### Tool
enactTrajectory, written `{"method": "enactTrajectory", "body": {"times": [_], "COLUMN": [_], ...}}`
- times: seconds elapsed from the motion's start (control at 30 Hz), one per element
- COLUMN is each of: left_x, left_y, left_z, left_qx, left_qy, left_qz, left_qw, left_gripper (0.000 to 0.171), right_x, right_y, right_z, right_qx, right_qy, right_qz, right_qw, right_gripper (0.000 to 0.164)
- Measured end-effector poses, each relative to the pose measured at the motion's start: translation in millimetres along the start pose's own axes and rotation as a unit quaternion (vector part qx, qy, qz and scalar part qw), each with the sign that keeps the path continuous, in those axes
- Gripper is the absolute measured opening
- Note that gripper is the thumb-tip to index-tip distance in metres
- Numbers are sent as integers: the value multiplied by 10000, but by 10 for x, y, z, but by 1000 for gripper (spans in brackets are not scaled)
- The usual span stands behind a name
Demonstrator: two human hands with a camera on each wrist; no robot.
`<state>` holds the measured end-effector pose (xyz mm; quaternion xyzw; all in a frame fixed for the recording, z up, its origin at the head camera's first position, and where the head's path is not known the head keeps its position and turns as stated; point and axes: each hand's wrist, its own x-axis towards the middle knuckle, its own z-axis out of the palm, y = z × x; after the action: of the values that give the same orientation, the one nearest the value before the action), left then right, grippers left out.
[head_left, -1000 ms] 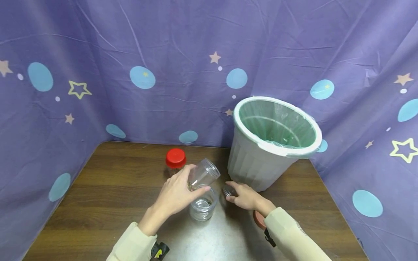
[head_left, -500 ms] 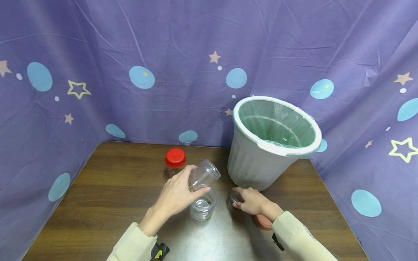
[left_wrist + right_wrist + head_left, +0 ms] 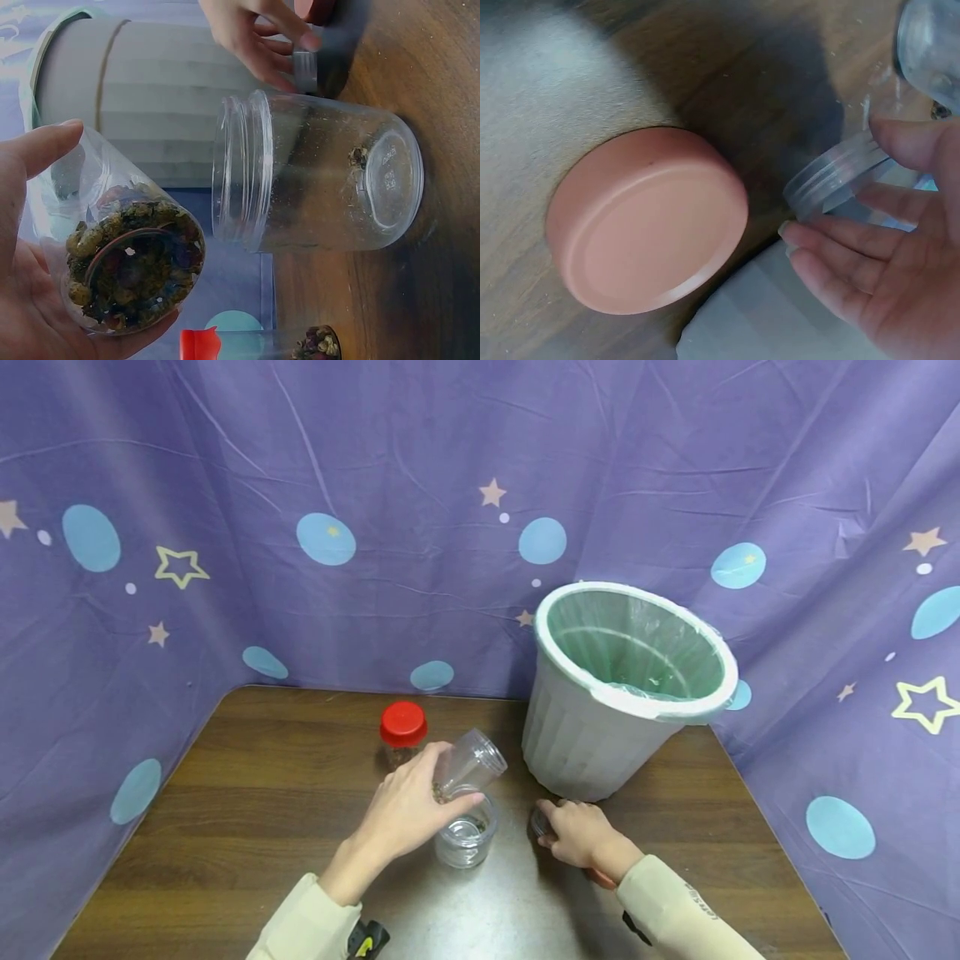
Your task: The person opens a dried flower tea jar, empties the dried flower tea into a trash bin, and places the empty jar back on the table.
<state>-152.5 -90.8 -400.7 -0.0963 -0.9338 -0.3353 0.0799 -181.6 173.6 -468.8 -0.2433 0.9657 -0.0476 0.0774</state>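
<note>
My left hand (image 3: 401, 806) grips a clear jar (image 3: 471, 758), tilted above and behind the open clear jar (image 3: 461, 853) on the table. Dried flower pieces (image 3: 135, 266) lie at the bottom of the tilted jar in the left wrist view. A small dark clump (image 3: 358, 156) sits inside the standing jar, whose mouth is uncovered. Low over the table in front of the bin, my right hand (image 3: 581, 837) pinches a clear ridged lid (image 3: 840, 174) between thumb and fingers. A pinkish lid (image 3: 649, 225) lies on the table beside that hand, mostly hidden by the wrist in the head view.
A large ribbed bin (image 3: 573, 747) with a clear liner stands at the back right. A red-capped jar (image 3: 403, 724) with dried flowers stands behind my left hand. A purple curtain (image 3: 420, 568) hangs around the wooden table (image 3: 247, 827).
My right hand has moved right and toward me with the clear lid, down to the table beside the pinkish lid. My left hand and the tilted jar have barely moved.
</note>
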Motion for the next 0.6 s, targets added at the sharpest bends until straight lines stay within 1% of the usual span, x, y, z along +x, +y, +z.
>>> {"method": "enactTrajectory", "body": {"times": [0.07,0.17,0.27,0.37,0.6], "left_x": [1,2,5,6,4], "left_y": [4,10,11,7,3], "left_z": [0,-3,-1,2,0], "left_qx": [-6,-14,-2,-5,-5], "left_qy": [-9,-28,-31,-17,-30], "left_qz": [-7,-25,-13,12,-21], "left_qw": [10000,10000,10000,10000,10000], "left_gripper": [70,70,70,71,71], "right_x": [-9,-8,3,8,-6], "right_y": [-5,-20,-35,-46,-53], "right_z": [39,107,167,192,182], "right_qx": [-388,-909,-1282,-1436,-1549], "right_qy": [56,34,-25,-60,62], "right_qz": [-92,-184,-212,-245,-388], "right_qw": [9992,9957,9915,9893,9871], "right_gripper": [48,49,49,49,48]}}
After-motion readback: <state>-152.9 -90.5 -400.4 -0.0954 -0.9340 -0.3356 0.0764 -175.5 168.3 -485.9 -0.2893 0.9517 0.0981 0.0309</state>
